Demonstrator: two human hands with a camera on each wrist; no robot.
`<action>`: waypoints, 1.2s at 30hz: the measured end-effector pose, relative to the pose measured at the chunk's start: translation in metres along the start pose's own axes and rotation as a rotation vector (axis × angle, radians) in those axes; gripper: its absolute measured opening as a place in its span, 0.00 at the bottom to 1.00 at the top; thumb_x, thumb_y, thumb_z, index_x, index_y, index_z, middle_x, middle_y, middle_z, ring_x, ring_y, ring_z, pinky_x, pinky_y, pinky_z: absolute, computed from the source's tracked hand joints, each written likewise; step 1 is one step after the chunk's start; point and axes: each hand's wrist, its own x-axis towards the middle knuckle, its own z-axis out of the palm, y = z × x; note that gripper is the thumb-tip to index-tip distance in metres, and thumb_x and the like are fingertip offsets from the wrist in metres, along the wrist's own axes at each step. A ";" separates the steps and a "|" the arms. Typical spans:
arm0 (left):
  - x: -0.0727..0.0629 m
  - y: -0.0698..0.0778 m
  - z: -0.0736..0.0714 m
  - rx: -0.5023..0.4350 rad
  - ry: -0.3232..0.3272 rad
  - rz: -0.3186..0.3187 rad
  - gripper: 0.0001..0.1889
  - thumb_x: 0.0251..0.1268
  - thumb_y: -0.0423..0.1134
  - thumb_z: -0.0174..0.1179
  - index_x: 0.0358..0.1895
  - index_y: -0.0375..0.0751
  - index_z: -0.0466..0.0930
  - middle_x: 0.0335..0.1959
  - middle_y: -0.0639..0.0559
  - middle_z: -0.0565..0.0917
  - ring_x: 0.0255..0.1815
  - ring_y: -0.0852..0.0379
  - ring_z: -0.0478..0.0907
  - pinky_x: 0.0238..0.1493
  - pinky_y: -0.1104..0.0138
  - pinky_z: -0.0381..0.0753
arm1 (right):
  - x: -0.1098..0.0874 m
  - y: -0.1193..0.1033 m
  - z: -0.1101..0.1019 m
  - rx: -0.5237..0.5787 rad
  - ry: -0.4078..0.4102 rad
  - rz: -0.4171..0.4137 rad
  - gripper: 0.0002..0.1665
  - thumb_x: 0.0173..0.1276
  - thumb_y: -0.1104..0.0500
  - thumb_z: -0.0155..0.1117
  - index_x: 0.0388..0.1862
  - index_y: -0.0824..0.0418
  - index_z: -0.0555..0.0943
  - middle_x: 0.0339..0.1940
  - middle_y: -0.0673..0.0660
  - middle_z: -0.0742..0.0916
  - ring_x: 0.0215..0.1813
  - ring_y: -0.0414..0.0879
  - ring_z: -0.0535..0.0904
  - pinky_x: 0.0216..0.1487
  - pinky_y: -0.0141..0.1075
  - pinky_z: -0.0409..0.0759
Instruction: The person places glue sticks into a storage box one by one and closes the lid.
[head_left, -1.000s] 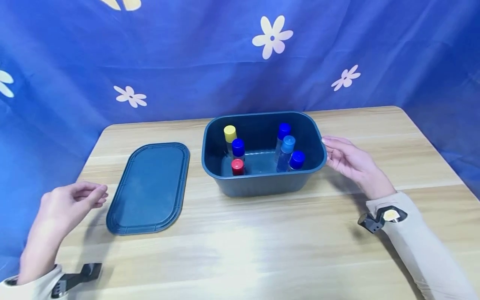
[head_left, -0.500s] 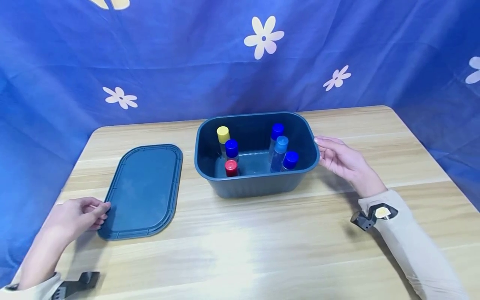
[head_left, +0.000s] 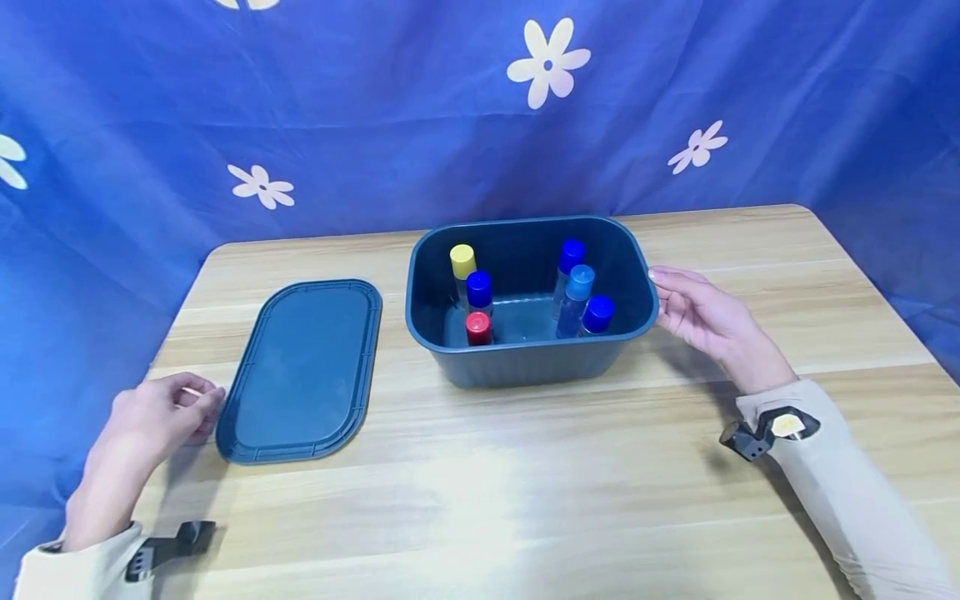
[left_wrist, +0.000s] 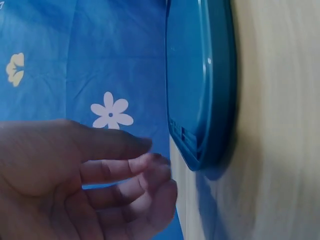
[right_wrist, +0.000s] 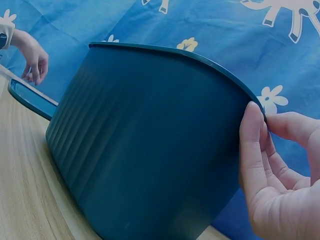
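A dark teal storage bin (head_left: 525,367) stands on the table, holding small clear bottles in two groups. Yellow (head_left: 462,257), blue (head_left: 478,286) and red (head_left: 478,327) caps top the left group; two dark blue caps and a lighter blue cap (head_left: 581,279) top the right one. My right hand (head_left: 697,317) grips the bin's right end by the rim, thumb and fingers bent against it in the right wrist view. A flat teal lid (head_left: 303,367) lies left of the bin. Beside its left edge hovers my left hand (left_wrist: 105,180), fingers loosely curled around nothing, fingertips short of the lid's corner.
The light wooden table (head_left: 420,517) stretches in front of the bin and the lid. Blue cloth (head_left: 420,133) with white flowers hangs behind the table and down its sides, close past the bin's back.
My left hand has come lower along the lid's left edge; its fingertips met the edge half a second ago and now sit just beside it. My right hand stays at the bin. The head view shifted slightly.
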 end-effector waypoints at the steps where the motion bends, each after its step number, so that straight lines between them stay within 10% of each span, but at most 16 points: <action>1: 0.000 -0.001 0.000 0.001 -0.004 -0.009 0.15 0.69 0.46 0.55 0.38 0.36 0.82 0.23 0.53 0.84 0.26 0.59 0.75 0.26 0.66 0.68 | 0.000 0.000 0.000 -0.007 -0.001 0.001 0.18 0.77 0.69 0.42 0.43 0.72 0.81 0.36 0.62 0.86 0.38 0.48 0.84 0.41 0.34 0.85; 24: 0.007 -0.008 0.005 -0.087 -0.210 -0.022 0.13 0.65 0.33 0.53 0.37 0.21 0.79 0.23 0.53 0.83 0.21 0.59 0.79 0.25 0.73 0.76 | 0.001 0.000 -0.002 0.006 -0.040 0.005 0.18 0.78 0.69 0.40 0.45 0.72 0.80 0.38 0.63 0.86 0.40 0.49 0.84 0.44 0.36 0.85; 31: 0.008 -0.014 0.014 -0.490 -0.368 -0.009 0.12 0.70 0.24 0.43 0.47 0.12 0.62 0.30 0.46 0.81 0.28 0.63 0.80 0.34 0.66 0.86 | -0.002 0.000 -0.004 0.001 -0.027 0.003 0.18 0.78 0.68 0.40 0.44 0.71 0.81 0.37 0.62 0.86 0.39 0.48 0.84 0.43 0.35 0.85; 36: 0.012 -0.019 0.017 -0.586 -0.387 0.002 0.16 0.71 0.24 0.41 0.53 0.09 0.57 0.33 0.50 0.79 0.31 0.65 0.80 0.35 0.67 0.86 | -0.004 0.000 -0.005 0.014 -0.036 0.003 0.18 0.78 0.68 0.40 0.44 0.72 0.80 0.38 0.62 0.86 0.41 0.49 0.84 0.45 0.36 0.85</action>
